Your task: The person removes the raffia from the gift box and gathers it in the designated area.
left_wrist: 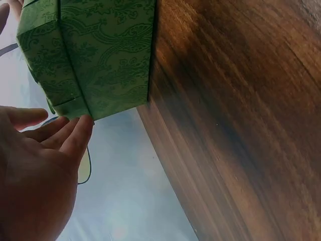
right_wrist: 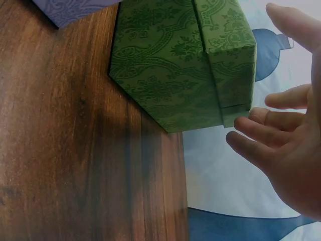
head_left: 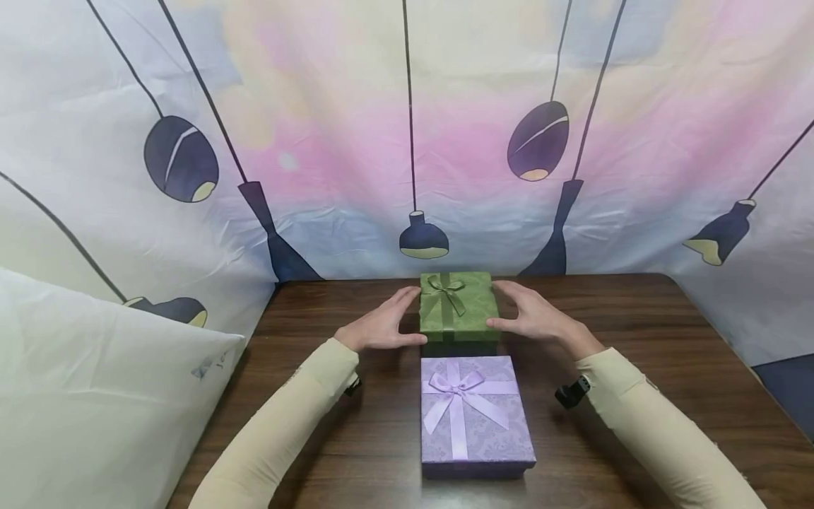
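A tall green gift box [head_left: 459, 307] with a patterned lid and a green ribbon bow stands at the back of the table. My left hand [head_left: 384, 324] is at its left side, thumb by the front corner and fingertips right at the lid's far edge. On the other side, my right hand [head_left: 534, 311] has its thumb by the front right corner. In the right wrist view its fingers [right_wrist: 258, 133] are spread beside the lid [right_wrist: 230, 60]. Just in front sits a lower purple gift box [head_left: 477, 417] with a lilac ribbon and bow, untouched by either hand.
Both boxes stand on a dark wooden table [head_left: 610, 304]. Behind it hangs a pastel cloth [head_left: 356, 141] printed with dark lamps. At the left, a white cloth-like panel [head_left: 95, 396] overlaps the table's edge in the head view.
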`<state>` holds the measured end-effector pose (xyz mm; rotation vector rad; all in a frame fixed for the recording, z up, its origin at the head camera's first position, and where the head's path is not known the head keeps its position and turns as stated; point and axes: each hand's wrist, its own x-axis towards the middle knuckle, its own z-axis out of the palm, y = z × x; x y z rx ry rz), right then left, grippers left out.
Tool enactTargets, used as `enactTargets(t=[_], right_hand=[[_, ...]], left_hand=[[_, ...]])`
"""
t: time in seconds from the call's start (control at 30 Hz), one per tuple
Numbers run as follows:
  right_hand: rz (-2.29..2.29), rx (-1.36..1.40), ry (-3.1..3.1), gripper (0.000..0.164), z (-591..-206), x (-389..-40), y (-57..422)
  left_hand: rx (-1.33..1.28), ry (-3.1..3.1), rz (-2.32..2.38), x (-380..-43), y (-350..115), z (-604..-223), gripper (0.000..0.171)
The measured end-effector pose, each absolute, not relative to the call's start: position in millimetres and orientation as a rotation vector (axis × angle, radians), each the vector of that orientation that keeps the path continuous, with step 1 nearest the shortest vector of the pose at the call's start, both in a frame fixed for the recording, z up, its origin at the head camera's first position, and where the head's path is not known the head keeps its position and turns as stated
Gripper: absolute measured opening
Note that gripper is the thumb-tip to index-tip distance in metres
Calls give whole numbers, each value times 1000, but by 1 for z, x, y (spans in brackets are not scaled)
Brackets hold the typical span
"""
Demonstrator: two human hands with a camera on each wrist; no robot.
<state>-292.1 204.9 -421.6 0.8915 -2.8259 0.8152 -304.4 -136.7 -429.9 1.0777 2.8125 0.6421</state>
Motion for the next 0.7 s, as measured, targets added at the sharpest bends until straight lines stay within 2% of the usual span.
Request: enactTargets(t=[0.7], right_hand=[[838,851,-2837,85,-432,-297,204]], left_hand=[[1056,2807,650,-309,-138,-442,105]])
